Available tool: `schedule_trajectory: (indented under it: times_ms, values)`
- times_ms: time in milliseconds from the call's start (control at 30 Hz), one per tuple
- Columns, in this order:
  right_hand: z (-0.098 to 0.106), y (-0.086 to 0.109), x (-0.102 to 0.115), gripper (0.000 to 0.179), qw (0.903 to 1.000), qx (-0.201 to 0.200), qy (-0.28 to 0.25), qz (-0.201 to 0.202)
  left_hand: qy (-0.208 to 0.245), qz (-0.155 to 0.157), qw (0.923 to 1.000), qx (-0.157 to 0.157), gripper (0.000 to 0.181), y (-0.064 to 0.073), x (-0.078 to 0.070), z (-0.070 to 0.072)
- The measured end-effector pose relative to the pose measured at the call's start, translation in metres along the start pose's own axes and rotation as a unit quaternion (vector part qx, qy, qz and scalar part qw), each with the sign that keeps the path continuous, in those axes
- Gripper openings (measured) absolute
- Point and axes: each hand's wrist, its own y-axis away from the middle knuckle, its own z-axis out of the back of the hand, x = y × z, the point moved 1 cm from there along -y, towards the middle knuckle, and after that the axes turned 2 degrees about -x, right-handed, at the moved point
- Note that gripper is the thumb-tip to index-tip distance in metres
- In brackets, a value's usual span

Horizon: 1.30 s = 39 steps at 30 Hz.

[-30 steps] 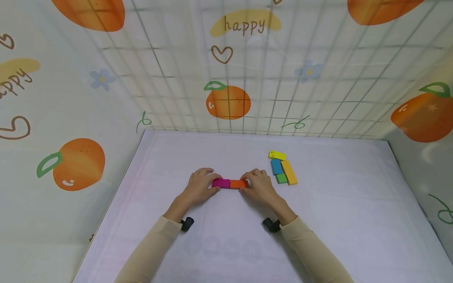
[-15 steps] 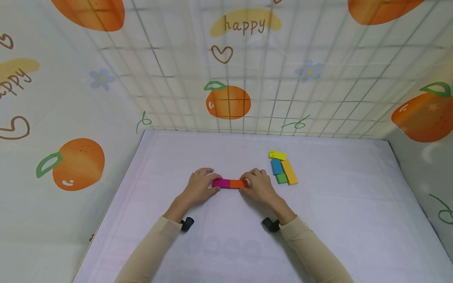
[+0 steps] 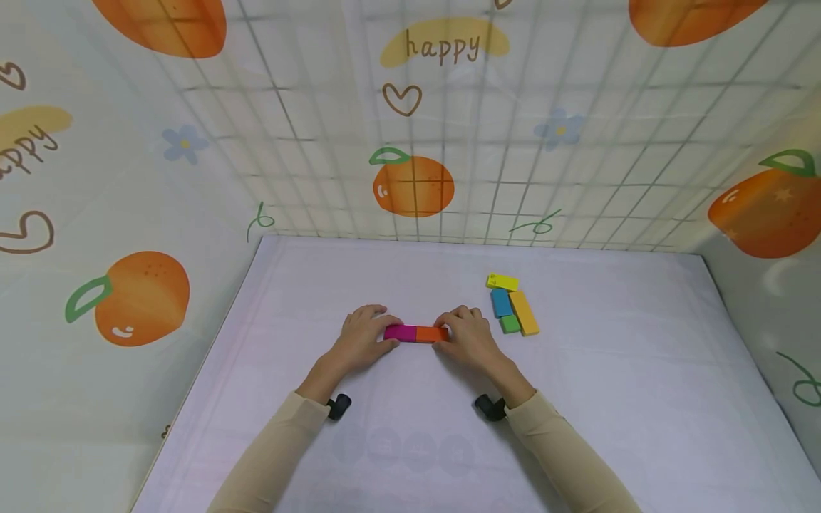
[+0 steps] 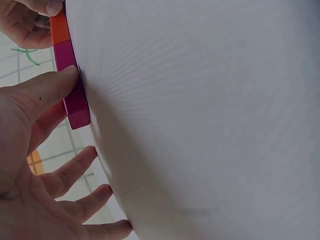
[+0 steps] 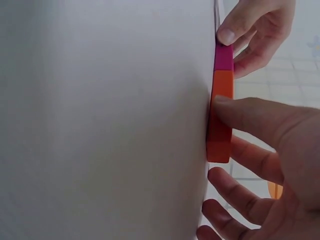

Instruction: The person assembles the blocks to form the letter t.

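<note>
A magenta block and an orange-red block lie end to end on the white table, their short faces touching. My left hand pinches the magenta block between thumb and index finger. In the left wrist view, the thumb presses the near side of the magenta block while the other fingertips rest on the table. My right hand pinches the orange-red block the same way. The right wrist view shows its thumb on the side of the orange-red block, with the other fingers spread below.
Right of my right hand lies a cluster of blocks: a yellow one, a blue one, a small green one and a long amber one. A printed curtain stands behind the table.
A thin seam between the magenta and orange-red blocks one second ago is no longer visible. Both hands keep their pinch and have barely moved.
</note>
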Motion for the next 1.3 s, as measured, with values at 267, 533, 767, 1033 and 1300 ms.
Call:
schedule_trajectory:
  times_ms: [267, 533, 767, 1033, 1300]
  values:
    - [0.001, 0.0, 0.0, 0.034, 1.0, 0.004, -0.008, -0.002, -0.001, 0.0, 1.0, 0.0, 0.035, 0.0, 0.001, -0.001]
    - [0.008, 0.005, -0.003, 0.037, 0.9996, 0.001, -0.028, 0.009, -0.001, -0.001, 1.0, -0.001, 0.035, 0.0, 0.002, -0.002]
    - [0.022, 0.013, -0.006, 0.037, 0.9977, -0.025, -0.059, 0.021, 0.003, -0.002, 1.0, -0.006, 0.035, 0.001, 0.0, 0.0]
    - [0.034, 0.021, -0.017, 0.037, 0.9966, -0.032, -0.075, 0.011, -0.001, 0.007, 1.0, 0.001, 0.036, 0.002, 0.0, 0.0]
    - [0.046, 0.03, -0.03, 0.039, 0.9944, -0.058, -0.087, 0.017, -0.001, 0.0, 1.0, 0.002, 0.035, 0.0, 0.001, 0.0]
